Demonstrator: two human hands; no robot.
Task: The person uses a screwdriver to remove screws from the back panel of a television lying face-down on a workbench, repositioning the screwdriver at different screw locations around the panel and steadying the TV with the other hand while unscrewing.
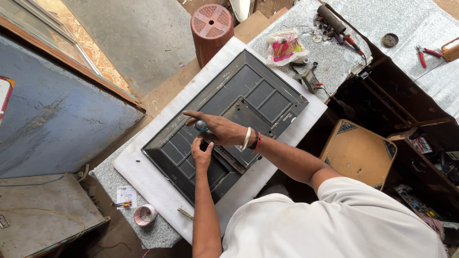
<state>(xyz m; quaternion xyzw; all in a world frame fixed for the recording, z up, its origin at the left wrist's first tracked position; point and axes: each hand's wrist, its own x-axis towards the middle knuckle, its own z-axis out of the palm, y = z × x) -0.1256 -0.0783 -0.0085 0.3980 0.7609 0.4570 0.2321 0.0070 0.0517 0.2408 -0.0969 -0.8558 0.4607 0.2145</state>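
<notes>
At the centre of the view, a dark flat-panel television [239, 102] lies face down on a white foam sheet [138, 167], which covers a speckled grey worktable [158, 234]. Both of the person's hands meet over the lower middle of its back cover.

The right hand [221, 130] reaches in from about four o'clock, wearing a white bangle and red-and-black threads at the wrist. Its fingers are curled around the teal handle of a screwdriver [201, 126], the forefinger stretched out toward ten o'clock. The tool stands roughly upright over the panel; its tip is hidden, so whether it sits in a screw is hard to say.

The left hand [202, 154] comes up from six o'clock, just below the right one. It rests on the cover with the fingers loosely bent, apparently steadying something small near the tool, though what it grips, if anything, cannot be made out.

Toward seven o'clock on the table lie a roll of tape [144, 214], a small paper slip [126, 195] and a second, yellow-handled tool [185, 213] at the foam's edge. At twelve o'clock stands a reddish plastic stool [211, 26]. Around one o'clock sit a plastic bag [286, 48] with bright contents and a multimeter [311, 79]; red-handled pliers [421, 55] lie near two o'clock. A wooden stool [358, 153] stands at three o'clock beside the person.
</notes>
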